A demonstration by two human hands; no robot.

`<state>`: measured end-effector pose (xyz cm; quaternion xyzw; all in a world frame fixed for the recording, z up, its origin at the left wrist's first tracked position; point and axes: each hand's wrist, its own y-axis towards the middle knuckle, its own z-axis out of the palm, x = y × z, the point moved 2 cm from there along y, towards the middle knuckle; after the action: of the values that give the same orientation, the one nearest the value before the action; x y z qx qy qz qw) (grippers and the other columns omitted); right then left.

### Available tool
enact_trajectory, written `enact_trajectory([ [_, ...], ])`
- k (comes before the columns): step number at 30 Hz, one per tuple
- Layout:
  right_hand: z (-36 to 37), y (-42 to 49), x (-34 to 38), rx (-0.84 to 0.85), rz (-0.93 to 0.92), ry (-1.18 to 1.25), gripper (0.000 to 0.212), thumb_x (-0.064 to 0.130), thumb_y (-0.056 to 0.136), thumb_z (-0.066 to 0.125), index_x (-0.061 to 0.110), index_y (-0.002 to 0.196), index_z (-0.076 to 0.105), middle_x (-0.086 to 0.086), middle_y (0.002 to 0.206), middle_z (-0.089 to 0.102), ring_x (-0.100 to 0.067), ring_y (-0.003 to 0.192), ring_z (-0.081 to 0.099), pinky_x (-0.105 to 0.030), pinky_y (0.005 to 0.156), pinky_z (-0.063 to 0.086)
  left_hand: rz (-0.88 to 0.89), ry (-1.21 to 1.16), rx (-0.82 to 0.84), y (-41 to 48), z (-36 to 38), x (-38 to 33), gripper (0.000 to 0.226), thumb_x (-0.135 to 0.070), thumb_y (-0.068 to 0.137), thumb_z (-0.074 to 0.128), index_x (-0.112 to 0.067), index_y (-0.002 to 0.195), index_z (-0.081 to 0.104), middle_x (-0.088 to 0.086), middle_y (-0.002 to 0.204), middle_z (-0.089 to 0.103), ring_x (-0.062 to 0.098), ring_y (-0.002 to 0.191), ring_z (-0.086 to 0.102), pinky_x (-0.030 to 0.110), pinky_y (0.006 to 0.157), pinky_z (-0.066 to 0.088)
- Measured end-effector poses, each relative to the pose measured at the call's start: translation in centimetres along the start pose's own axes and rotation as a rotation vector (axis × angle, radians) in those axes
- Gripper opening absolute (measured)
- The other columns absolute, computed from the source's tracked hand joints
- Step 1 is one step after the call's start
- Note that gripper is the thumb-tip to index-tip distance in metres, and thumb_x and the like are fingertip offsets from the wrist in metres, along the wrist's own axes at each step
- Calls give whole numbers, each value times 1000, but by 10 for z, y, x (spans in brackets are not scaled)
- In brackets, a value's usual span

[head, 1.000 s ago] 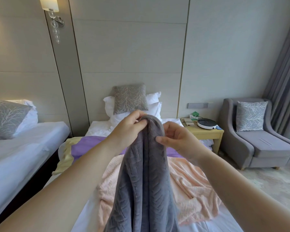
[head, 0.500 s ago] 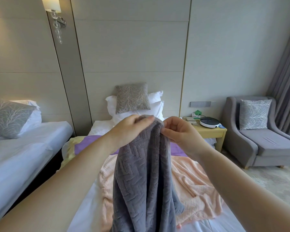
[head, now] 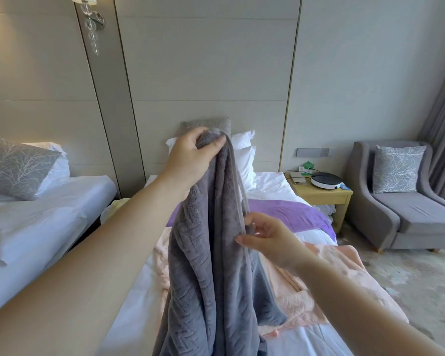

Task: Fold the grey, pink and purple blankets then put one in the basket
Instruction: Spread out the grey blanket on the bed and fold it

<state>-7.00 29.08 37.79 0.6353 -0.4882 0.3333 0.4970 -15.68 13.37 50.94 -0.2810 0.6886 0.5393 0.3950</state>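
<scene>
My left hand grips the top corner of the grey blanket and holds it up above the bed, so the blanket hangs down in folds. Lower down, my right hand pinches the blanket's right edge between thumb and fingers. The pink blanket lies crumpled on the bed behind and to the right of the grey one. Farther back, the purple blanket is spread across the bed. No basket is in view.
The white bed runs ahead, with pillows at the headboard. A second bed stands on the left. At the right are a wooden nightstand with a round white device and a grey armchair.
My left hand has lifted the blanket's corner higher. My right hand has left the top and slid down along the blanket's right edge.
</scene>
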Motion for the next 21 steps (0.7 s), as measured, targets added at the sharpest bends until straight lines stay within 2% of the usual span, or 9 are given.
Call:
enact_trajectory([
  [3, 10, -14, -25, 67, 36, -128, 7, 29, 77, 72, 33, 80, 68, 1, 81, 65, -12, 79, 60, -29, 80, 48, 2, -66, -140, 7, -9, -4, 11, -26, 86, 67, -21, 79, 61, 2, 83, 63, 18, 81, 60, 35, 79, 49],
  [6, 14, -25, -42, 92, 111, -107, 9, 23, 81, 71, 22, 78, 63, 4, 77, 59, -10, 75, 54, -29, 76, 43, -12, -62, -225, 14, -18, -3, 14, -24, 88, 65, -21, 77, 57, 0, 78, 59, 15, 79, 55, 31, 75, 45],
  [10, -6, -21, -41, -96, 123, 30, 5, -3, 88, 60, 2, 87, 62, -7, 82, 63, -17, 80, 56, -33, 81, 43, -29, 52, -340, 17, -37, 7, 11, -28, 87, 64, -17, 86, 60, 0, 84, 60, 14, 79, 55, 28, 74, 45],
  [12, -16, -14, -25, -150, 107, 183, 20, -8, 90, 52, 7, 84, 63, -5, 79, 65, -14, 76, 59, -25, 75, 47, 7, 256, -329, 13, -42, 15, 10, -29, 85, 66, -21, 88, 61, -8, 84, 61, 10, 81, 55, 18, 69, 41],
  [15, -23, 0, 11, -139, 134, 233, 21, 6, 78, 54, 22, 70, 65, 0, 69, 61, -15, 68, 55, -20, 59, 45, 21, 546, 28, -8, -22, 29, 31, -48, 73, 75, -31, 96, 63, -17, 98, 60, 3, 94, 54, 6, 70, 34],
  [17, -22, 11, 32, -84, 136, 150, 16, 13, 68, 52, 24, 67, 64, -4, 73, 59, -21, 74, 51, -28, 64, 39, 0, 570, 361, -25, 0, 35, 70, -63, 61, 73, -32, 121, 55, -15, 120, 54, -1, 112, 49, 1, 81, 29],
  [18, -21, 15, 41, -44, 125, 126, 17, 13, 67, 51, 23, 68, 65, -8, 79, 60, -22, 79, 51, -32, 70, 38, -2, 554, 500, -30, 9, 37, 79, -64, 60, 71, -32, 129, 50, -16, 128, 51, -3, 118, 46, 0, 87, 29],
  [19, -20, 18, 48, -4, 112, 110, 17, 13, 67, 51, 23, 69, 65, -10, 83, 61, -23, 82, 52, -35, 76, 38, -15, 524, 616, -34, 17, 39, 76, -61, 64, 71, -33, 131, 49, -18, 129, 51, -7, 118, 45, 2, 92, 31],
  [21, -21, 22, 56, 41, 100, 88, 17, 13, 68, 52, 23, 69, 66, -7, 82, 63, -21, 82, 56, -34, 78, 42, -52, 449, 740, -39, 25, 42, 38, -47, 78, 72, -31, 111, 60, -18, 106, 61, -6, 97, 54, 13, 89, 41],
])
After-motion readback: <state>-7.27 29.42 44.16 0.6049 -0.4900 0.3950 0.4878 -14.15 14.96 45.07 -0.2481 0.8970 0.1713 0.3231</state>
